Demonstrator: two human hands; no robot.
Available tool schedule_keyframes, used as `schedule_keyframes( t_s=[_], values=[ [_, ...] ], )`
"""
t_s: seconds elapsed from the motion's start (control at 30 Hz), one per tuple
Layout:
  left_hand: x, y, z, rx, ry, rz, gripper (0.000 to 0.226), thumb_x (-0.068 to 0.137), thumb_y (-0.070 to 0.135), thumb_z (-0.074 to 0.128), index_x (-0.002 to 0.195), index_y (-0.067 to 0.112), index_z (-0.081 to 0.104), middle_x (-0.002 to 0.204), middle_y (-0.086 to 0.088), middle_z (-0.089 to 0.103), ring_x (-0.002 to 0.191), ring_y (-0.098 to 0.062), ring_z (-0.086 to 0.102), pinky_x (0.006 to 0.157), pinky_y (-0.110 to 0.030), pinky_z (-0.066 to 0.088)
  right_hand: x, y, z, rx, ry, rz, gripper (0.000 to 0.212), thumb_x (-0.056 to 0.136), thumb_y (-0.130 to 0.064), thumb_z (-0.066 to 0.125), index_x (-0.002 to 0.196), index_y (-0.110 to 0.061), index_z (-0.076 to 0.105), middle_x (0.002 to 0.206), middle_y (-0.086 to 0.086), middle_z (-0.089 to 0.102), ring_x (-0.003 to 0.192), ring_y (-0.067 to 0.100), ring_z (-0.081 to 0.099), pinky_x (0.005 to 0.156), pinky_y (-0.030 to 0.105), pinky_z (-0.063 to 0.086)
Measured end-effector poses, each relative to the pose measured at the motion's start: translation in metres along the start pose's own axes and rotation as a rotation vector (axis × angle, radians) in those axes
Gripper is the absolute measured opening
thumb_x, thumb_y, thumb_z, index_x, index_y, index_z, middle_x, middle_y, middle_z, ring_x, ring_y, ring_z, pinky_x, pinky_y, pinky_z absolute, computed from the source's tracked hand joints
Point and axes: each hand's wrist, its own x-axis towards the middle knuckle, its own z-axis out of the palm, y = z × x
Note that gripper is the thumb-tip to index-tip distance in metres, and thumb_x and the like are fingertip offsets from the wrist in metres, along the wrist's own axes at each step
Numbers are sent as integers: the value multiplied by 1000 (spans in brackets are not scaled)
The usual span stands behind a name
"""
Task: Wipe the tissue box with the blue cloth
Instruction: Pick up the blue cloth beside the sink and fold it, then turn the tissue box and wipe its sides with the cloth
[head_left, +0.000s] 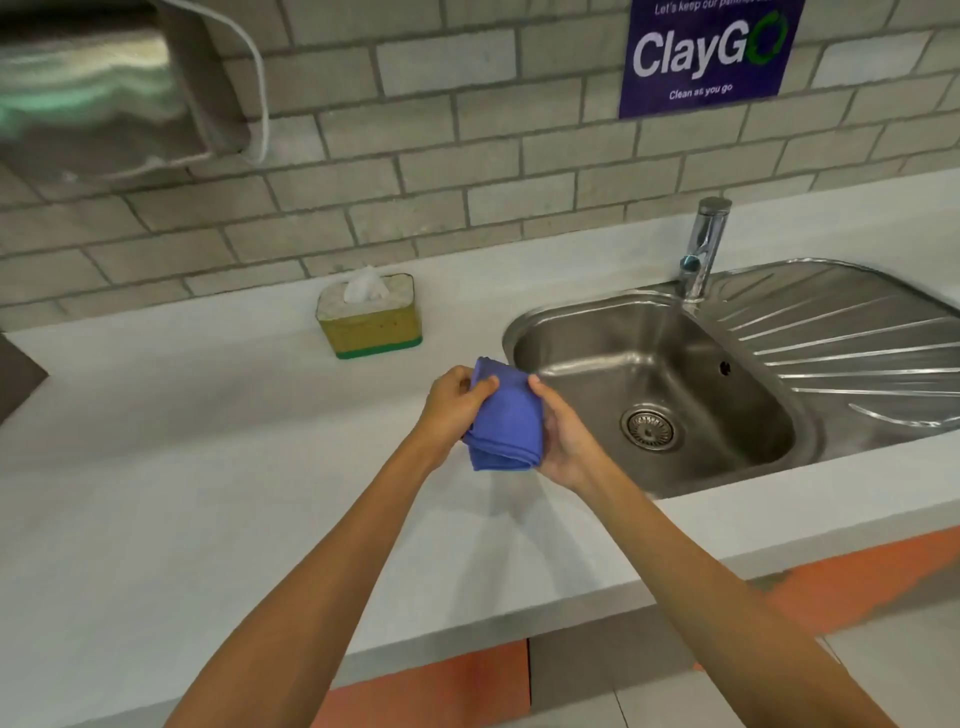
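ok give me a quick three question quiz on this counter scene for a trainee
1. True or false: the blue cloth is already touching the tissue box.
2. Which hands hold the cloth? A) left only B) right only C) both
3. Fill in: the tap stands at the back of the ____.

Key
1. False; the cloth is held above the counter, in front of the box and apart from it.
2. C; the left hand and right hand both grip it.
3. sink
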Motion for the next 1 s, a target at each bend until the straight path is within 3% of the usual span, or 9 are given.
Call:
schedule_keyframes(
  t_s=[0.1, 0.17, 0.3, 0.4, 0.5, 0.57, 0.7, 0.87, 1.0],
  values=[
    [16, -12, -42, 109, 144, 78, 13, 87, 19, 63, 88, 7, 57, 87, -10, 58, 76, -20, 53, 63, -25, 44, 26, 2, 34, -88, 17, 29, 42, 88, -31, 55, 122, -5, 56, 102, 11, 68, 88, 24, 66, 77, 36, 55],
    [25, -16, -67, 83, 213, 68, 25, 85, 24, 66, 99, 4, 60, 93, -8, 60, 84, -21, 56, 72, -31, 49, 42, -1, 58, -158, -4, 52, 35, 88, -28, 56, 116, -6, 58, 100, 10, 66, 86, 23, 64, 76, 34, 54],
    [38, -23, -109, -321, 7, -56, 46, 91, 45, 51, 122, 12, 57, 113, -5, 68, 101, -19, 65, 78, -29, 56, 74, -8, 106, -278, -73, 89, 21, 87, -26, 57, 99, -9, 61, 93, 8, 67, 81, 20, 64, 68, 29, 56],
    [48, -32, -131, -742, -112, -112, 44, 93, 47, 43, 115, 15, 63, 104, -7, 75, 92, -20, 71, 73, -32, 60, 99, -8, 139, -428, -132, 73, 16, 86, -25, 60, 91, -10, 63, 89, 7, 67, 79, 17, 64, 66, 25, 56],
    [63, -42, -147, -919, -114, -161, 44, 91, 47, 46, 98, 15, 74, 97, -9, 77, 85, -24, 74, 74, -35, 60, 123, -6, 160, -750, -69, -114, 17, 82, -26, 65, 89, -10, 62, 87, 6, 66, 73, 13, 62, 58, 14, 52],
    [76, -47, -158, -908, -115, -200, 42, 92, 46, 45, 95, 16, 75, 94, -7, 78, 81, -22, 75, 72, -34, 59, 142, -5, 164, -929, -6, -277, 21, 80, -27, 68, 92, -11, 63, 85, 2, 63, 74, 13, 60, 57, 11, 49],
    [103, -61, -184, -794, -62, -301, 39, 96, 43, 38, 106, 16, 63, 87, -3, 78, 76, -17, 74, 69, -30, 58, 187, -11, 151, -1083, 55, -318, 27, 78, -39, 67, 93, -16, 70, 96, 3, 67, 93, 18, 60, 84, 29, 47],
    [146, -96, -223, -782, 220, -383, 53, 100, 39, 28, 143, 9, 33, 143, -12, 46, 129, -25, 47, 102, -31, 38, 240, -19, 109, -936, 326, -306, 39, 88, -36, 53, 118, -11, 58, 118, 15, 64, 94, 25, 58, 83, 32, 43],
    [186, -105, -240, -614, 391, -374, 58, 100, 37, 32, 142, -2, 32, 126, -25, 59, 116, -29, 56, 91, -30, 45, 274, -16, 87, -1055, 311, -238, 58, 92, -44, 43, 141, -15, 35, 135, 14, 51, 124, 27, 48, 96, 30, 36]
  ],
)
